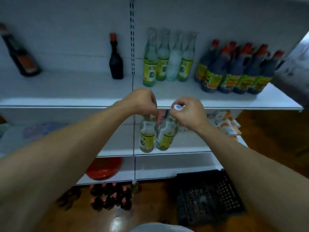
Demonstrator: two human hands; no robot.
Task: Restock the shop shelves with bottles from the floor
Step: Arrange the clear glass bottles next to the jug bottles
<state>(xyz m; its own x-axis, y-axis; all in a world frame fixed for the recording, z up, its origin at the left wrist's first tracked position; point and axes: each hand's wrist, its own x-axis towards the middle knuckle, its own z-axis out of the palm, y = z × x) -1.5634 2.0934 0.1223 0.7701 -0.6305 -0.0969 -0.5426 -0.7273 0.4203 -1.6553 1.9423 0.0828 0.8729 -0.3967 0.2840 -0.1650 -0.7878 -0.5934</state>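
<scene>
My left hand (pixel 142 101) grips the neck of a clear bottle with a yellow-green label (pixel 147 134). My right hand (pixel 189 111) pinches the white-capped neck of a second clear bottle (pixel 167 136), which hangs tilted against the first. Both bottles hang just below the front edge of the upper shelf (pixel 217 99). On that shelf stand several matching clear bottles (pixel 167 56). On the floor below lies a cluster of dark red-capped bottles (pixel 110 196), with one clear bottle (pixel 134 187) beside them.
Dark red-capped bottles (pixel 234 69) crowd the upper shelf's right side; one dark bottle (pixel 115 59) stands mid-left, another (pixel 20 52) far left. A black plastic crate (pixel 209 196) sits on the floor at right. A red round dish (pixel 103 168) rests on the bottom shelf.
</scene>
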